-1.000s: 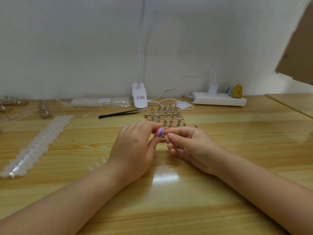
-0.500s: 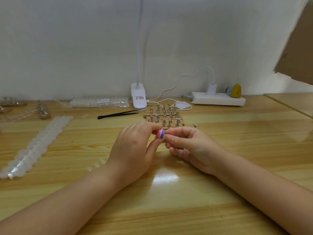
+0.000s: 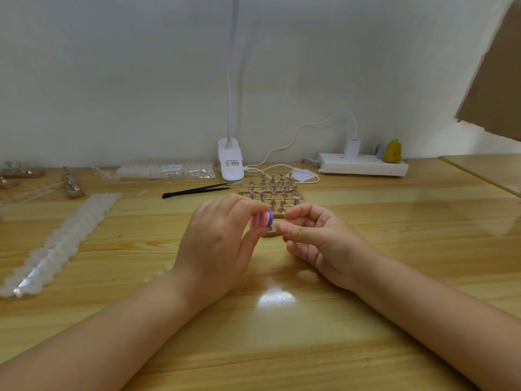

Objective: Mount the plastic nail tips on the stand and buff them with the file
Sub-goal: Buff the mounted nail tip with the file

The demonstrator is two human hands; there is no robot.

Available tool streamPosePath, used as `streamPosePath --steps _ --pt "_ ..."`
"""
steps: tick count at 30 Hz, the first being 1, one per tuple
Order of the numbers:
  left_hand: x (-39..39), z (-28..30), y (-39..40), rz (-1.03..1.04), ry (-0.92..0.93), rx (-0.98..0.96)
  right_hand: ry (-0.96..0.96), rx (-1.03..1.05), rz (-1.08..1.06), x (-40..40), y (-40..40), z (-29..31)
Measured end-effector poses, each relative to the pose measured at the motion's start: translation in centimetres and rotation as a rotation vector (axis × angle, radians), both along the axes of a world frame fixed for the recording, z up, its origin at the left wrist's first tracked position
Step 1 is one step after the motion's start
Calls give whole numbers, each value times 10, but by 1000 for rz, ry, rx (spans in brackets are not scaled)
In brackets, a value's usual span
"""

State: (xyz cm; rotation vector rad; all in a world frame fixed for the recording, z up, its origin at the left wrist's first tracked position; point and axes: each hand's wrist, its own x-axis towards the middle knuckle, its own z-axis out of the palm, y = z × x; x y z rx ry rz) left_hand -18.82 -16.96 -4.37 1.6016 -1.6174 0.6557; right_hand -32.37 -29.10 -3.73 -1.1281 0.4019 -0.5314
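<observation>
My left hand (image 3: 217,246) pinches a small pink, white and purple buffing file (image 3: 262,220) between thumb and fingers. My right hand (image 3: 318,238) faces it, fingers curled, thumb and forefinger pinching a small wooden stand (image 3: 271,235) that sits on the table between both hands. The nail tip on that stand is hidden by my fingers. Behind my hands a wooden base with several metal-pegged stands (image 3: 272,190) rests on the table.
A long strip of white nail tips (image 3: 60,241) lies at left, bagged tips (image 3: 166,170) at the back. Black tweezers (image 3: 197,189), a clip lamp base (image 3: 230,165), a power strip (image 3: 363,165) and more stands (image 3: 73,184) line the far edge.
My left hand has tilted the file, so its pink side now shows more. My right hand's fingers have shifted slightly apart from it.
</observation>
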Motion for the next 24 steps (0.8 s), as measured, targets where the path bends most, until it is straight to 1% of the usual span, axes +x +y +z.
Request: streamPosePath --steps 2,4,6,8,10,13,15,17,19,21,22,24 --pt "-3 1 0 -87 30 -43 -4 -8 -1 0 0 -1" --pt "-7 2 -1 -189 16 -22 4 -38 13 0 -1 -1" --pt "-7 1 -1 -178 30 45 4 -45 27 -1 -2 0" --pt "-3 1 -2 -107 104 110 -12 -24 37 -1 -2 0" --pt "-1 2 -1 -92 124 93 -21 -21 48 -1 -2 0" --pt "-6 4 -1 -193 60 11 -18 -44 63 -1 -3 -1" --pt "-5 3 -2 -202 37 53 -21 -61 77 -2 -3 -1" --pt "-1 1 -3 -146 89 113 -25 -59 81 -2 -3 -1" --pt "2 1 -2 -139 105 80 -21 -60 75 -1 -3 -1" --pt "1 3 -3 -210 68 4 -10 -71 73 0 -3 -2" --pt "0 3 -3 -253 47 0 -9 -81 78 0 -3 -2" --pt "3 1 -4 -280 40 68 -15 -95 88 -1 -2 -2"
